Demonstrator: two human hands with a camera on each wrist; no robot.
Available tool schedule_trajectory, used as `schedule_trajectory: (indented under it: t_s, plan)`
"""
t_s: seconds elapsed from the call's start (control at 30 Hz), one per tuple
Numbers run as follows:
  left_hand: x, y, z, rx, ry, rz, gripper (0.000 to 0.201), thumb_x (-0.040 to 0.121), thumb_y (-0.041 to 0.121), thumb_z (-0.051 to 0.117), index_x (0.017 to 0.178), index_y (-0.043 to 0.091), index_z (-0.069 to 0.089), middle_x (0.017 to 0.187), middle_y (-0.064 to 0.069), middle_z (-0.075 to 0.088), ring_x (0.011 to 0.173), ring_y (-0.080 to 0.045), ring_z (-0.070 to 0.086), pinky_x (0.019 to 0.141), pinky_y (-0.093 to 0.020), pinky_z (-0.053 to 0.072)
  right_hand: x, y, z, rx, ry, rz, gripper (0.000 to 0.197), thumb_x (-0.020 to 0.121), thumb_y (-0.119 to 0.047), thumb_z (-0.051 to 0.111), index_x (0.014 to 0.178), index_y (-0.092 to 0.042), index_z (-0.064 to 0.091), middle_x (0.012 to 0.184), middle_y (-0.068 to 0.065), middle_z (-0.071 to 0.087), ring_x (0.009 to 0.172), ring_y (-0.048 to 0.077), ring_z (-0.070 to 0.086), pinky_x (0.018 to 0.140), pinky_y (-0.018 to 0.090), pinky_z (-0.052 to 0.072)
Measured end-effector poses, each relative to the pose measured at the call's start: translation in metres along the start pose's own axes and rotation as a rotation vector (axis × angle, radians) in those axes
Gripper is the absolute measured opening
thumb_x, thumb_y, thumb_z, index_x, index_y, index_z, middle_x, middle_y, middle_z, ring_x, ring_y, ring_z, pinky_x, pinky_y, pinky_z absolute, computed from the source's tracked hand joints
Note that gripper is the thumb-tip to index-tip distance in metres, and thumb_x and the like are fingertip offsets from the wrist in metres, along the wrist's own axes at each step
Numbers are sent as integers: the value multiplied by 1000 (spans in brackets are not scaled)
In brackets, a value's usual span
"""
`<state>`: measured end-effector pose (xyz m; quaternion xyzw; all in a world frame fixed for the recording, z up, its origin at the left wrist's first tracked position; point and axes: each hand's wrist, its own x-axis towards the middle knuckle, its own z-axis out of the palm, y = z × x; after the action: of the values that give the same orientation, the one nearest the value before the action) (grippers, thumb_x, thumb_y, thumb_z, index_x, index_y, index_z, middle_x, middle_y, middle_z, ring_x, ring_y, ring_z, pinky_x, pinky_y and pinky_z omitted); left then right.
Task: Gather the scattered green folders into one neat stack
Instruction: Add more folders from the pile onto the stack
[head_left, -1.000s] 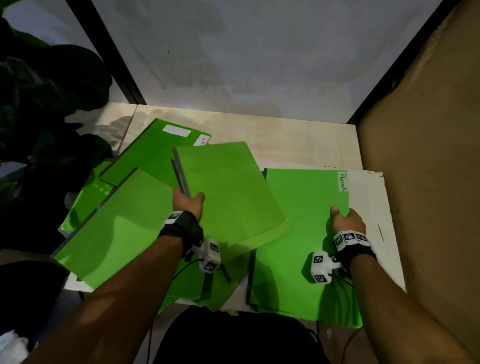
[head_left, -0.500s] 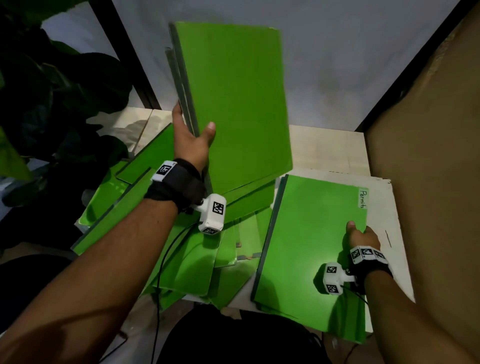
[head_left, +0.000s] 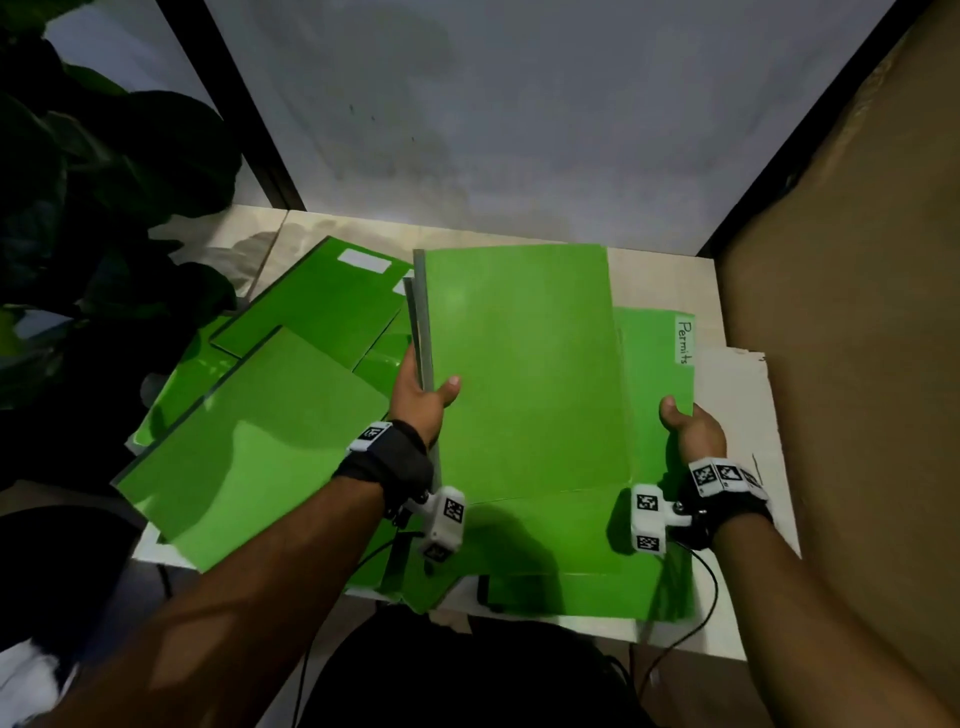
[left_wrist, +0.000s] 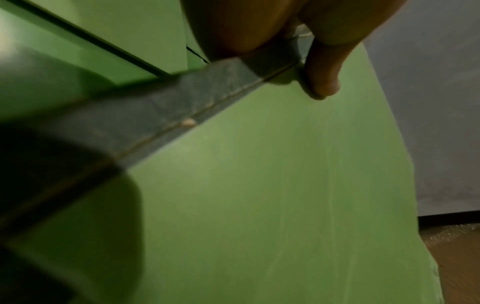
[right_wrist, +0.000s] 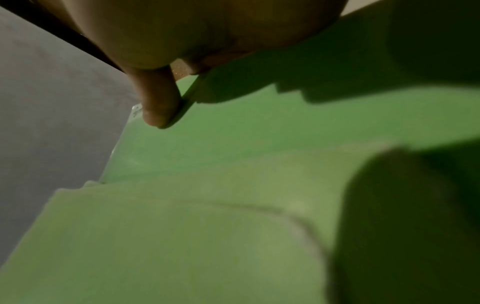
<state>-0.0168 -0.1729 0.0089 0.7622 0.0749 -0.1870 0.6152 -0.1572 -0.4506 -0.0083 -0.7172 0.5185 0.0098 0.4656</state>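
The left hand (head_left: 421, 400) grips a green folder (head_left: 524, 374) by its grey spine (head_left: 426, 332), thumb curled over the front cover and fingers hidden behind; the left wrist view shows the same pinch, thumb (left_wrist: 324, 67) pressed on the green face beside the grey spine (left_wrist: 182, 115). A second grey edge shows just behind that spine, so the hand may hold more than one folder; the exact count cannot be told. The held folder lies over the left part of the "Permits" folder (head_left: 660, 384), which rests flat on the tabletop (head_left: 737, 405), its white label (head_left: 685, 340) at its far right corner. The right hand (head_left: 691, 428) sits at the right edge of the "Permits" folder, thumb on the green cover; the right wrist view shows the thumb (right_wrist: 158, 100) against the cover edge, and whether the other fingers curl underneath cannot be told. Left of the "Permits" folder, at least three more green folders overlap in a loose spread: a near one (head_left: 260, 447) tilted over the tabletop's front edge, a far one (head_left: 322, 306) bearing a blank white label (head_left: 363, 261), and glossy parts of others (head_left: 182, 379) peeking from beneath. A dark leafy plant (head_left: 104, 208) stands farther left of the "Permits" folder.
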Motion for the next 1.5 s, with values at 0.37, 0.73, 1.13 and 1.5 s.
schedule_trajectory:
  t_s: [0.37, 0.73, 1.13, 1.5]
  plan:
    - [-10, -33, -4, 154, -189, -110, 88, 82, 3, 69, 150, 26, 19, 152, -4, 36, 137, -27, 36, 112, -47, 34, 9, -17, 47, 70, -98, 158, 80, 94, -61, 30, 127, 8, 54, 104, 24, 60, 101, 28, 54, 97, 40, 41]
    - [7, -6, 0, 786, -60, 311, 104, 79, 31, 71, 152, 28, -3, 159, -1, -1, 146, -25, 8, 118, -38, 9, -3, -8, 57, 103, -89, 196, 82, 95, -62, 13, 132, 1, 51, 123, 26, 57, 113, 33, 55, 97, 36, 39]
    - [40, 15, 46, 1354, -401, 355, 69, 89, 59, 45, 147, 45, 9, 159, 7, -8, 148, -26, 2, 107, -66, 24, -2, -4, 53, 134, -142, 186, 77, 96, -61, 13, 144, -6, 38, 150, 18, 35, 139, 31, 34, 112, 35, 25]
    - [27, 14, 72, 1350, -654, 388, 79, 79, 40, 58, 145, 45, 14, 156, 9, 15, 148, -23, -4, 106, -74, -5, 2, 8, 48, 138, -180, 58, 62, 96, -53, 38, 138, -9, 48, 142, 13, 48, 130, 30, 45, 102, 33, 33]
